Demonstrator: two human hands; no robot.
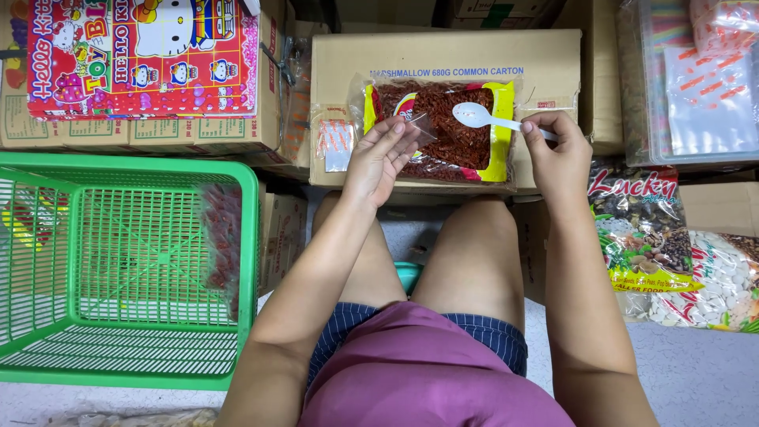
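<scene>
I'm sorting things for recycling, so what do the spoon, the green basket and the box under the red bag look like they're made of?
The spoon, held in the right hand: white, smooth, slightly glossy, likely plastic. The green basket: moulded lattice walls, uniform colour, probably plastic. The box: matte brown with folded edges, evidently cardboard.

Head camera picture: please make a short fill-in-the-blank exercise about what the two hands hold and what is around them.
1. The right hand holds a white plastic ____ by its handle.
2. The left hand pinches a small clear plastic ____.
3. The large bag of red dried pieces lies on a cardboard ____.
4. The empty basket beside the person's left arm is ____ in colour.

Missing words: spoon; bag; carton; green
</scene>
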